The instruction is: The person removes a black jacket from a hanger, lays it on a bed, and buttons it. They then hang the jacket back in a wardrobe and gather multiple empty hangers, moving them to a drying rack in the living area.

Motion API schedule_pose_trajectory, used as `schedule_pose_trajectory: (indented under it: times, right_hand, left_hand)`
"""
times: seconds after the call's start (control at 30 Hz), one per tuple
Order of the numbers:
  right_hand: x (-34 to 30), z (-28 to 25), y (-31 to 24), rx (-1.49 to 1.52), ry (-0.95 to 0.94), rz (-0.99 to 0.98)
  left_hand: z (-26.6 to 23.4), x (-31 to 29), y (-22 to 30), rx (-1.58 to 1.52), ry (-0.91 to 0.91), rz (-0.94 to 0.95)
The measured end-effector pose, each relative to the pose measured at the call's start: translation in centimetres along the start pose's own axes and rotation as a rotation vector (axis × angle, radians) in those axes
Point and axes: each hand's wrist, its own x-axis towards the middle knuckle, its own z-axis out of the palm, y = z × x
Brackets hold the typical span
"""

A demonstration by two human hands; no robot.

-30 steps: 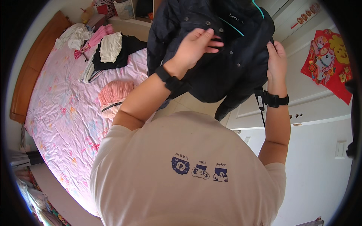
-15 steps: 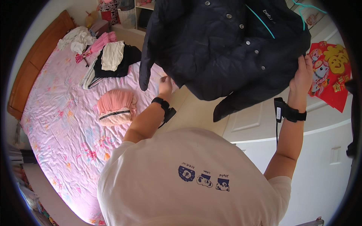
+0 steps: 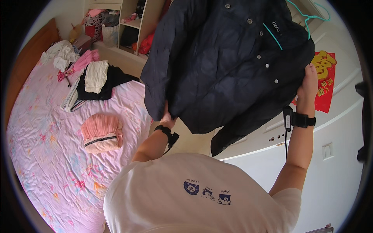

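Observation:
A dark navy quilted jacket with snap buttons hangs on a teal hanger, lifted high in front of me. My left hand grips its lower left edge from beneath, mostly hidden by the fabric. My right hand holds the jacket's right side near the shoulder. Both wrists wear black bands, and a cable hangs from the right one.
A bed with a pink floral sheet lies to the left, carrying a folded pink garment and a pile of black, white and pink clothes. White cabinet doors with a red decoration stand on the right. Shelves at the back.
The jacket has been raised higher and closer to the camera. My left hand moved from the jacket's front down to its lower edge. My right hand rose with it.

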Motion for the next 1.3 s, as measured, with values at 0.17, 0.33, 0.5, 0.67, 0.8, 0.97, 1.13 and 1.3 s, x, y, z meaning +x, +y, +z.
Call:
schedule_pose_trajectory:
  times: [0.17,0.33,0.5,0.67,0.8,0.97,1.13,1.3]
  right_hand:
    - [-1.4,0.1,-1.9,-0.008,0.071,0.007]
    - [-2.7,-0.4,-2.9,0.094,0.0,0.003]
    - [-3.0,-1.7,-3.4,0.07,-0.009,-0.041]
    - [-3.3,-2.5,-1.8,0.098,-0.021,-0.077]
    - [-3.7,-2.8,0.1,0.097,-0.027,-0.06]
    - [-4.6,-1.8,0.3,0.154,-0.048,-0.036]
    - [-5.4,0.3,-1.2,0.257,-0.182,-0.077]
    - [-6.4,2.6,-1.5,0.279,-0.072,-0.131]
  left_hand:
    - [-1.0,0.5,-0.5,0.207,-0.19,-0.138]
    - [-1.4,-1.2,-1.7,0.111,-0.31,-0.325]
    - [-1.9,0.4,-1.5,0.014,-0.327,-0.005]
    - [-5.8,3.1,1.8,0.185,-0.198,0.036]
    - [-8.5,4.1,6.2,0.161,-0.015,0.262]
    - [-7.6,3.9,10.8,0.016,-0.203,0.334]
    - [-6.5,2.6,13.8,-0.153,-0.346,0.427]
    - [-11.5,1.6,14.5,-0.001,-0.106,0.313]
